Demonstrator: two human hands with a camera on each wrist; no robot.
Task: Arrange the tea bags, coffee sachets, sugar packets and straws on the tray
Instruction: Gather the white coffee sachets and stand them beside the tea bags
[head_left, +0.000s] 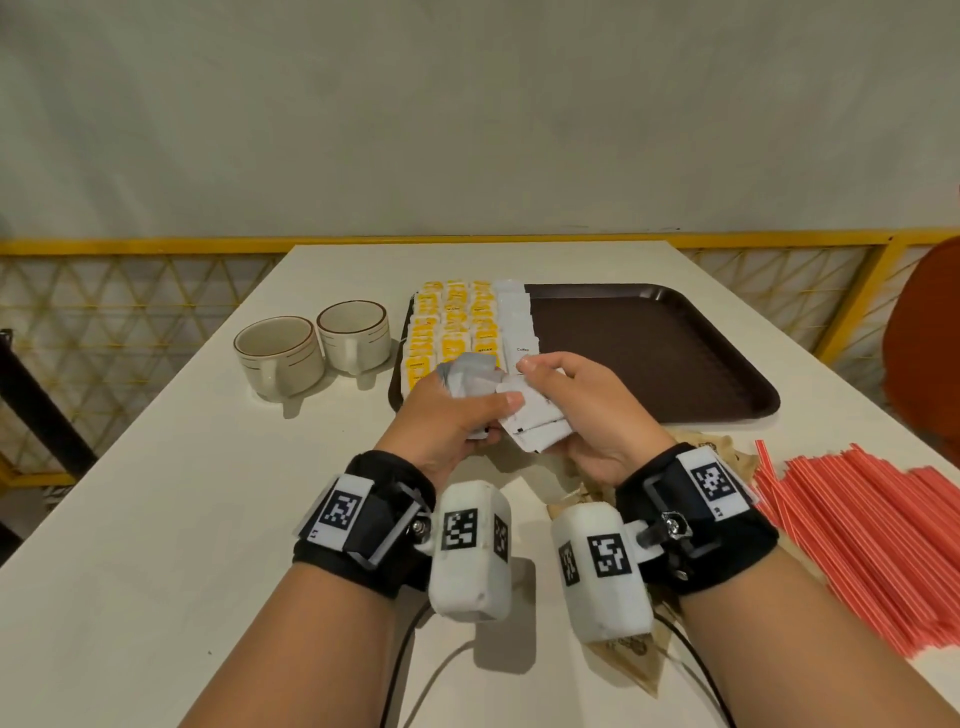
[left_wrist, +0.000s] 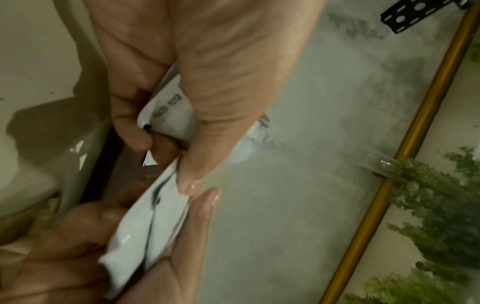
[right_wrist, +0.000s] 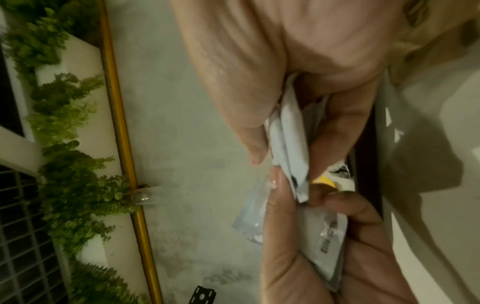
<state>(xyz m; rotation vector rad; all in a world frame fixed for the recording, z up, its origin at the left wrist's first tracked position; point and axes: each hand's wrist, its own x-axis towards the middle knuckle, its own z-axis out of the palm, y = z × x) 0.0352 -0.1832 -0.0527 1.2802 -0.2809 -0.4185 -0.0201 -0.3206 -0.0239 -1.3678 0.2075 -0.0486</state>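
Note:
My left hand (head_left: 457, 410) grips a stack of white coffee sachets (head_left: 470, 382) just in front of the dark brown tray (head_left: 675, 353). My right hand (head_left: 566, 395) pinches a couple of white sachets (head_left: 535, 426) fanned out from that stack. Both wrist views show these sachets (left_wrist: 145, 226) (right_wrist: 288, 144) between thumb and fingers. On the tray's left part lie rows of yellow tea bags (head_left: 452, 322) and a column of white sachets (head_left: 517, 317). Red straws (head_left: 862, 530) lie on the table at the right. Brown sugar packets (head_left: 722, 452) lie under my right wrist.
Two cream cups (head_left: 311, 348) stand left of the tray on the white table (head_left: 156, 493). A yellow railing (head_left: 130, 245) runs behind the table. A red chair back (head_left: 930, 338) shows at the right edge.

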